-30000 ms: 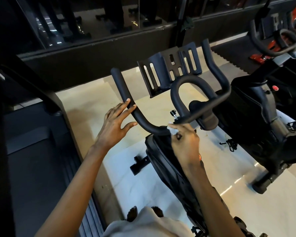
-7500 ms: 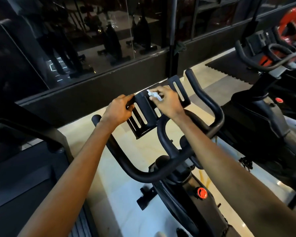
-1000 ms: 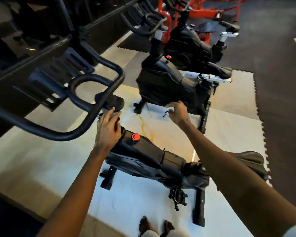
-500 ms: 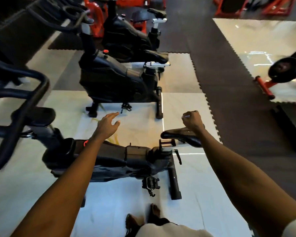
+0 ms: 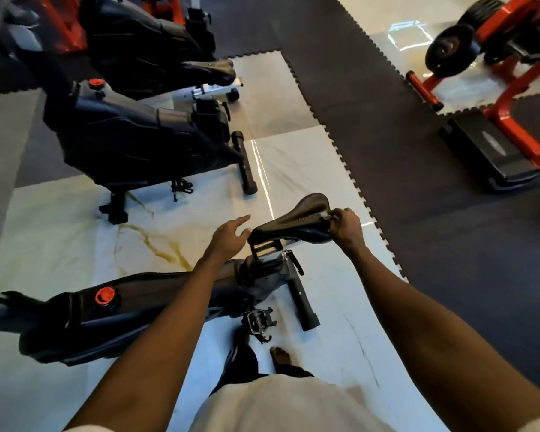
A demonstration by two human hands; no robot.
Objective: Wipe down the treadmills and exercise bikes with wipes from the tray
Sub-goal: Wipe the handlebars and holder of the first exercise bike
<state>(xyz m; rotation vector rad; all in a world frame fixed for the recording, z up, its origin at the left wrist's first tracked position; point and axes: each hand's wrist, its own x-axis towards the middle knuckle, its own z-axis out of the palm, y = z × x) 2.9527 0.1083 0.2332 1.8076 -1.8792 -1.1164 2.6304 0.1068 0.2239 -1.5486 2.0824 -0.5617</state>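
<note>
- Wipe (image 5: pixel 326 215) is pinched in right hand (image 5: pixel 345 227) grip at saddle (image 5: pixel 293 221) 3 o'clock end.
- Left hand (image 5: pixel 228 236), grip wide, hovers beside saddle's 9 o'clock tip.

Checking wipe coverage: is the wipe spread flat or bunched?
Bunched. The wipe shows only as a small white wad pinched by the right hand at the saddle.

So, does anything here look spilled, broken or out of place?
Only one thing: a yellow-brown streak runs across the pale floor tile between the near bike and the far bike, starting by the far bike's foot. It may be a stain or just veining in the stone; I cannot tell. Both bikes stand upright.
</note>
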